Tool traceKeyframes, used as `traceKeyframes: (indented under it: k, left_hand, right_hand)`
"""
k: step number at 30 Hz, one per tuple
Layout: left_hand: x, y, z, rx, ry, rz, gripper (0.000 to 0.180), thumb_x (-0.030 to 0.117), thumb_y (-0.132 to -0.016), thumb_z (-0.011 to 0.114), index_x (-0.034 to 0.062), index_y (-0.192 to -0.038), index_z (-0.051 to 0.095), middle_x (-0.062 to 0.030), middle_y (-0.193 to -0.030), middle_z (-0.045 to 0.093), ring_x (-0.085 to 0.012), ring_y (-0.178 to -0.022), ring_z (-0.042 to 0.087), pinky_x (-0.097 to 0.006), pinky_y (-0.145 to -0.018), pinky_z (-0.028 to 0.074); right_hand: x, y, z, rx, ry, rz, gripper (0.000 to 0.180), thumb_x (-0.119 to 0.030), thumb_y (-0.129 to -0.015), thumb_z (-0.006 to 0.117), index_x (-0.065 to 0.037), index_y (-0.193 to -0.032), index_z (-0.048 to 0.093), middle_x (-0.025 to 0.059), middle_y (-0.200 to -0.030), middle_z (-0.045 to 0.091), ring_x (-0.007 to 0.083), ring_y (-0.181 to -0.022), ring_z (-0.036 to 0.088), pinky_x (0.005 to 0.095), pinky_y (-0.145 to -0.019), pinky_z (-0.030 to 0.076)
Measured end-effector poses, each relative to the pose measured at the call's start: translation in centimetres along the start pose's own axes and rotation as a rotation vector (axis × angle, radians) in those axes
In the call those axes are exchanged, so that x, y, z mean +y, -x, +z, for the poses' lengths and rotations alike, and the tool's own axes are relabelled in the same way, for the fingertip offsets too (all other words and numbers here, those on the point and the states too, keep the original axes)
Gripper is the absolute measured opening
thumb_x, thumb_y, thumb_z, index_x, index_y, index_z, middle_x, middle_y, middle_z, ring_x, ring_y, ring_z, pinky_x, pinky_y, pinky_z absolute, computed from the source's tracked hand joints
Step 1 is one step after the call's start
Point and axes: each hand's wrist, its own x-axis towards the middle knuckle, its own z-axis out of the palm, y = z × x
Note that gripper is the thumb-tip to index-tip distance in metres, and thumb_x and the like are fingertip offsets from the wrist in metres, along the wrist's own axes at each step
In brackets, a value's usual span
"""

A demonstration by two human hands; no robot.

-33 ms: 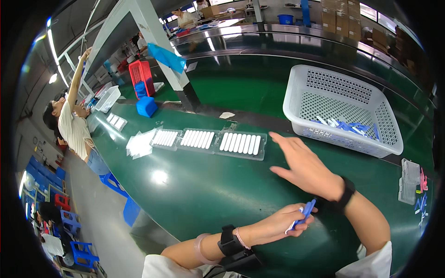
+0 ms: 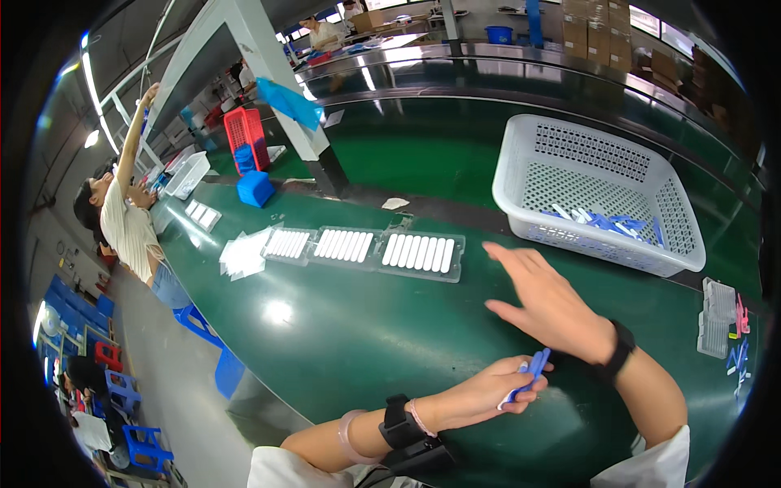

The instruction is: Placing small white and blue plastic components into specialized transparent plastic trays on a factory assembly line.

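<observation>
My left hand (image 2: 486,392) is closed around a few slim blue-and-white plastic pieces (image 2: 534,371), held low over the green table. Their exact kind I cannot make out. Just above and to the right, my right hand (image 2: 557,313) is open and holds nothing, its thumb and fingers stretched toward the left. Nearest to its fingertips is a clear plastic tray (image 2: 457,262) lined with several white rounded strips (image 2: 419,252). Two similar filled trays, a middle tray (image 2: 345,245) and a left tray (image 2: 287,244), continue the row leftward.
Beyond my right hand stands a white perforated basket (image 2: 602,244) with blue and white pieces inside. Thin clear sheets (image 2: 244,254) lie left of the trays. Clear cases (image 2: 716,317) sit far right. A grey post (image 2: 281,81) rises behind; a person (image 2: 126,220) works at far left.
My right hand has shifted slightly to the right and down, away from the nearest tray. My left hand keeps its hold on the blue-and-white pieces, nearly in place.
</observation>
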Motion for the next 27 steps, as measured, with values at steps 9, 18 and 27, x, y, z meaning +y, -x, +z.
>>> traceKeyframes:
  k: [9,18,27]
  left_hand:
    - [0.9,0.1,0.2,0.033,-0.112,0.157,0.02,0.013,-0.088,0.046,0.002,-0.105,0.045,-0.0026,-0.079,0.043,-0.0091,-0.064,0.039,-0.021,-0.054,0.034]
    - [2.1,-0.1,0.0,0.179,-0.273,0.263,0.015,0.006,-0.086,0.045,-0.0002,-0.1,0.044,-0.0058,-0.077,0.046,-0.011,-0.059,0.04,-0.019,-0.045,0.031]
    - [1.7,-1.0,-1.0,0.097,-0.335,0.282,0.026,0.006,-0.085,0.048,-0.0037,-0.108,0.042,-0.0051,-0.076,0.044,-0.0084,-0.057,0.037,-0.019,-0.048,0.03]
  right_hand:
    - [0.0,13.0,-5.6,0.042,-0.071,0.202,0.031,-0.005,-0.072,0.059,-0.003,-0.102,0.051,0.0124,-0.1,0.051,0.0283,-0.094,0.049,0.0344,-0.079,0.044]
    - [2.5,14.6,-2.6,0.244,0.024,0.009,0.009,-0.002,-0.072,0.054,-0.003,-0.081,0.053,0.0068,-0.083,0.048,0.0218,-0.08,0.052,0.0337,-0.066,0.046]
    - [3.1,14.6,-2.5,0.219,0.079,0.017,0.008,-0.008,-0.075,0.052,-0.003,-0.081,0.052,0.008,-0.078,0.052,0.0252,-0.073,0.054,0.0359,-0.063,0.045]
